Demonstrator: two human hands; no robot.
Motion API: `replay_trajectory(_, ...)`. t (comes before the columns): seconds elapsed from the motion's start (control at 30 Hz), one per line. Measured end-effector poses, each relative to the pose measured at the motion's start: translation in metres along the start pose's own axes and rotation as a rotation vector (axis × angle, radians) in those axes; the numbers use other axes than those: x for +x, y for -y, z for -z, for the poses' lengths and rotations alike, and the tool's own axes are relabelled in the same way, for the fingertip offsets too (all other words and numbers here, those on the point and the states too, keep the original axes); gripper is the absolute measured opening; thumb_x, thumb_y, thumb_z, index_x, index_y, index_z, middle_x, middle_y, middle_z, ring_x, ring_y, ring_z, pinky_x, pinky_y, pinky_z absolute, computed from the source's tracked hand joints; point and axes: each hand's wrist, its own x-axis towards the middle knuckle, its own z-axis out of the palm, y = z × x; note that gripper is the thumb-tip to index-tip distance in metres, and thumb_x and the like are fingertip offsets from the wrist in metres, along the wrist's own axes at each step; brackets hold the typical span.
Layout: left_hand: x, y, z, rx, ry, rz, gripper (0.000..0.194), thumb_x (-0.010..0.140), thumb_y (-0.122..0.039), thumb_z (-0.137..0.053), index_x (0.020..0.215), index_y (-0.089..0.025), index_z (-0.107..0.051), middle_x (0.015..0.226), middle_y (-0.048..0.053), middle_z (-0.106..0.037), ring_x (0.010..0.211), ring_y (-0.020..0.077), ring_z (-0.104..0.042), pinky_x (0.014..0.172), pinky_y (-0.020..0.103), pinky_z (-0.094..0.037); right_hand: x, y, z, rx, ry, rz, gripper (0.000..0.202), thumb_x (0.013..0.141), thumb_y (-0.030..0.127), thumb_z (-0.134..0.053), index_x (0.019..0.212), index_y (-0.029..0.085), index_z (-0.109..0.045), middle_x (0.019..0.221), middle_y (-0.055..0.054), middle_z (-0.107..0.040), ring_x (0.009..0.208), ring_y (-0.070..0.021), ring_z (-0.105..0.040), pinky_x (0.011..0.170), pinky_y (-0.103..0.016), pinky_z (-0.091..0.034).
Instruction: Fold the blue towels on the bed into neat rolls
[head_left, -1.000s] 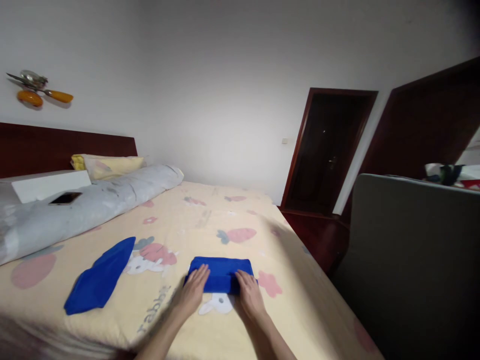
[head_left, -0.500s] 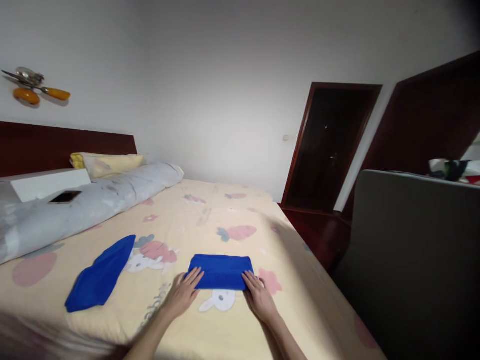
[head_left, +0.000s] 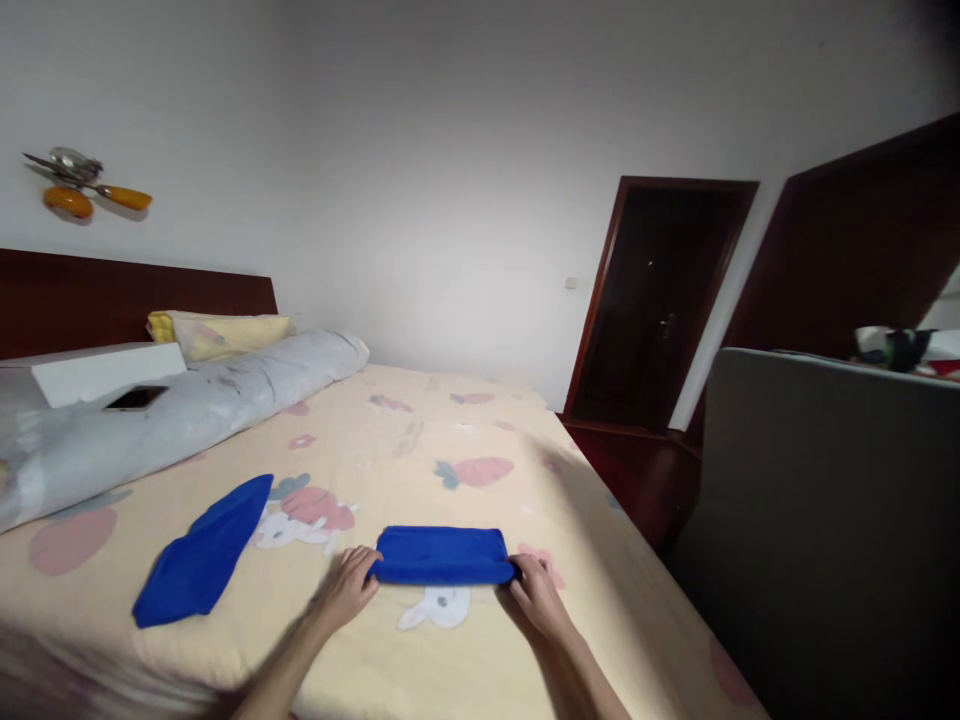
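Folded blue cloth [head_left: 442,553] lies in the lower middle of the frame, a neat strip running left to right on the pale yellow bedsheet [head_left: 420,680]. From my end of the head feed I see both hands on it, well apart from each other. The left hand [head_left: 355,584] pinches the near left corner between thumb and fingers; the right hand [head_left: 538,596] pinches the near right corner in the same way, its fingers curled over the end. The near edge between them looks thick and rounded. Just below that edge I can make out a printed white rabbit [head_left: 444,606].

At the lower left of the frame I have a second blue cloth [head_left: 204,555], lying slantwise on the sheet, clear of both hands. Further up the left side, a grey roll of bedding [head_left: 255,390] crosses the bed, with a dark phone [head_left: 136,398] on top and a white box [head_left: 109,372] beside it. A yellow pillow [head_left: 240,332] sits behind the roll, near the dark red headboard [head_left: 135,295]. On my right, a grey panel [head_left: 810,520] fills the lower corner, and a dark door [head_left: 660,300] stands beyond the bed.
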Motion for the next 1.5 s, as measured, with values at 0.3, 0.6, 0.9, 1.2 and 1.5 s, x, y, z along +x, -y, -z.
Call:
replay_trajectory(0.3, 0.018, -0.005, -0.009, 0.052, 0.045, 0.284, 0.032, 0.085, -0.015, -0.034, 0.110, -0.024, -0.053, 0.107, 0.005, -0.068, 0.109, 0.0197, -0.059, 0.097, 0.036, -0.036, 0.021, -0.005, -0.014, -0.009, -0.011, -0.098, 0.038, 0.084, 0.029, -0.035, 0.112, 0.018, -0.058, 0.108, -0.010, -0.067, 0.102, -0.0258, -0.059, 0.093, -0.040, -0.041)
replay_trajectory(0.6, 0.028, -0.008, -0.018, 0.156, -0.015, 0.434, 0.034, 0.082, -0.015, -0.040, 0.111, -0.023, -0.056, 0.115, 0.007, -0.067, 0.115, 0.0225, -0.057, 0.097, 0.041, -0.036, 0.035, -0.011, -0.024, -0.208, -0.074, -0.190, 0.041, 0.088, 0.026, -0.037, 0.124, 0.018, -0.055, 0.111, -0.014, -0.065, 0.107, -0.0293, -0.057, 0.092, -0.043, -0.039)
replay_trajectory(0.9, 0.041, -0.039, -0.058, 0.243, -0.061, 0.009, 0.069, 0.079, -0.002, -0.034, 0.145, -0.020, -0.040, 0.152, 0.005, -0.042, 0.141, 0.0179, -0.034, 0.116, 0.039, -0.026, 0.034, 0.038, -0.062, -0.273, -0.089, 0.098, 0.051, 0.087, 0.014, -0.040, 0.136, 0.020, -0.049, 0.142, -0.012, -0.050, 0.132, -0.0267, -0.044, 0.109, -0.045, -0.031)
replay_trajectory(1.2, 0.036, -0.060, -0.071, 0.282, 0.095, -0.068, 0.062, 0.092, -0.024, -0.036, 0.153, -0.023, -0.021, 0.159, 0.006, -0.025, 0.146, 0.0228, -0.023, 0.115, 0.049, -0.026, 0.033, 0.054, -0.076, -0.235, 0.134, 0.240, 0.055, 0.096, 0.027, -0.036, 0.150, 0.025, -0.030, 0.156, -0.007, -0.029, 0.144, -0.0234, -0.027, 0.115, -0.050, -0.027)
replay_trajectory(1.5, 0.032, -0.016, -0.037, 0.256, 0.151, -0.003, 0.062, 0.092, -0.034, -0.044, 0.151, -0.031, -0.026, 0.158, 0.004, -0.030, 0.144, 0.0239, -0.028, 0.114, 0.047, -0.024, 0.038, 0.013, -0.046, -0.266, 0.124, 0.212, 0.056, 0.092, 0.022, -0.039, 0.148, 0.025, -0.035, 0.150, -0.009, -0.040, 0.139, -0.0238, -0.036, 0.113, -0.049, -0.031)
